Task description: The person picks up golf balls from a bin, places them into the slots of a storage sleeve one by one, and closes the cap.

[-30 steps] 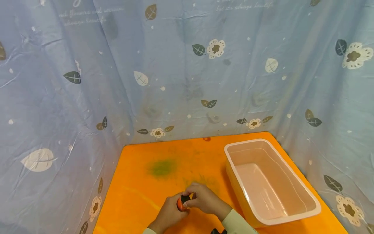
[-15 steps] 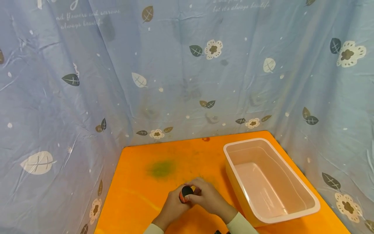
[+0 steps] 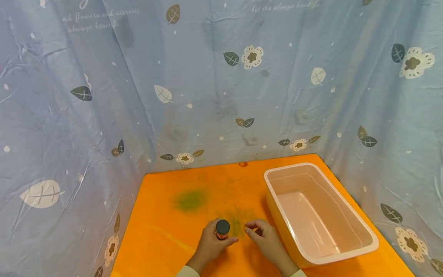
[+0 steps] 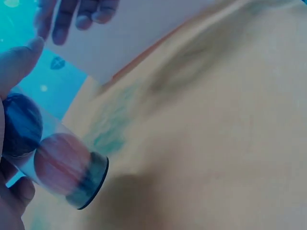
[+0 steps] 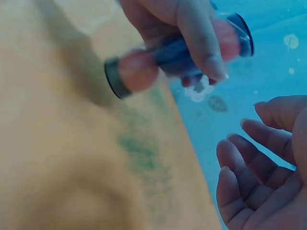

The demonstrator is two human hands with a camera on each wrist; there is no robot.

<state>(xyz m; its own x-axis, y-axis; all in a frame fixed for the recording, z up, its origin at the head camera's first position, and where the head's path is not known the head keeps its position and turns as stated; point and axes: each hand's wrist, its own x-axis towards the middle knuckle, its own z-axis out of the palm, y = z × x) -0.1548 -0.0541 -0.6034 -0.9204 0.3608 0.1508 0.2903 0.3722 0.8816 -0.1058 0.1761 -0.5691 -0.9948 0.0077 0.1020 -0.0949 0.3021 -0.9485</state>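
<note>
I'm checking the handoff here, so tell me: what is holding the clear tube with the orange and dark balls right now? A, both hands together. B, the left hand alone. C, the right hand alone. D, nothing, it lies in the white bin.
B: the left hand grips the tube upright over the orange table, while the right hand is apart from it, fingers loose and holding nothing.

We see the counter [image 3: 162, 238] boxed in by a curtain [image 3: 104, 96] at left, far and right. Tub [image 3: 349, 215] sits on the counter's right half. Near centre, left hand [image 3: 211, 244] holds a tube [image 3: 222, 229] upright on the counter; right hand [image 3: 268, 242] just right of it, between tube and tub, apart from both.
</note>
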